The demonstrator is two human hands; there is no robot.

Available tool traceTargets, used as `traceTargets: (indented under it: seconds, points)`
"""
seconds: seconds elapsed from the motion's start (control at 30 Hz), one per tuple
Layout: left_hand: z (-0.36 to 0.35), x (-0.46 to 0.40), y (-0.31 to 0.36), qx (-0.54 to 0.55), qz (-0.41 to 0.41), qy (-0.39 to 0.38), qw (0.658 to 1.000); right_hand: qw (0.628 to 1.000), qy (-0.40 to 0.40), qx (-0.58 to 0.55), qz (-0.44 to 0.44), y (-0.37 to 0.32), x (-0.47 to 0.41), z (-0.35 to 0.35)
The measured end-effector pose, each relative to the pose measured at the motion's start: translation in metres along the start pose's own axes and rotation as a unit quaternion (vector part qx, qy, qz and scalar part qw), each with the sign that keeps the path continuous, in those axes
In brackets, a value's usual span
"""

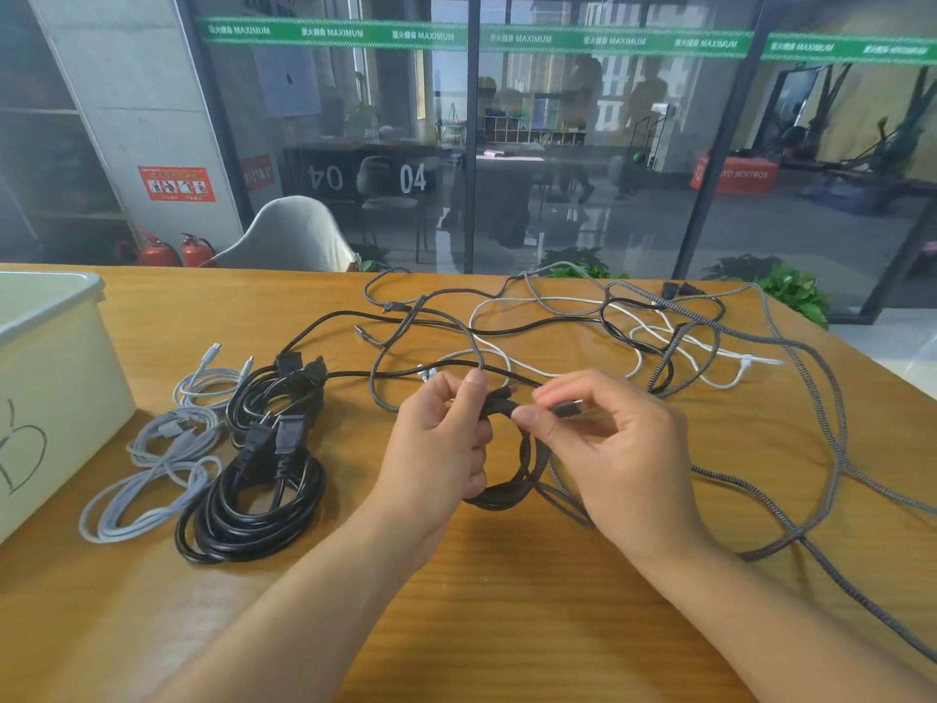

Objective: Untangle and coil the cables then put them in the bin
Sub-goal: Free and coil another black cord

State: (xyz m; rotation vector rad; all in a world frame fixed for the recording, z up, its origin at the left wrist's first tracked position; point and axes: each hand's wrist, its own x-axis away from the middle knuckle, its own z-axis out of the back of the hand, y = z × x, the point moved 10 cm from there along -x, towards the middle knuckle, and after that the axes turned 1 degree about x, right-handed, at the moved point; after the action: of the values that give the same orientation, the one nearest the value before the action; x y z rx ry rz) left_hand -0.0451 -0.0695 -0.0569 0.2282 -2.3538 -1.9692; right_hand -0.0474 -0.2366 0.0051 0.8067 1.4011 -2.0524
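Roughly halfway, I judge: four coils [243, 449] lie on the surface beside the bin [50, 378], unbinned, my left hand [441, 449] grips a dark loop [512, 479], right fingers [537, 418] pinch its end, and the tangle [634, 337] remains.

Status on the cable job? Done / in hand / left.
Done: two black coils and several grey coils lie beside the bin, not in it. In hand: the left hand holds a dark braided coil while the right hand pinches its end. Left: the tangle of black, white and braided cables across the table, then binning everything.
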Motion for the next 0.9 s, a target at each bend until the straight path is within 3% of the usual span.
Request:
traceTargets:
  seconds: [0.17, 0.33, 0.6, 0.9]
  points:
    - [0.01, -0.004, 0.002, -0.001, 0.0, 0.011, 1.0, 0.986, 0.093, -0.064, -0.121, 0.032, -0.017, 0.042]
    - [-0.004, 0.001, 0.007, 0.009, -0.008, -0.022, 1.0, 0.96, 0.177, -0.106, -0.188, 0.057, -0.019, 0.068]
    - [0.008, -0.001, 0.006, -0.005, -0.012, -0.011, 1.0, 0.963, 0.035, -0.098, -0.249, 0.08, -0.012, 0.03]
    - [0.006, -0.001, 0.004, -0.014, -0.015, -0.013, 1.0, 0.967, -0.024, -0.053, -0.249, 0.078, -0.008, 0.018]
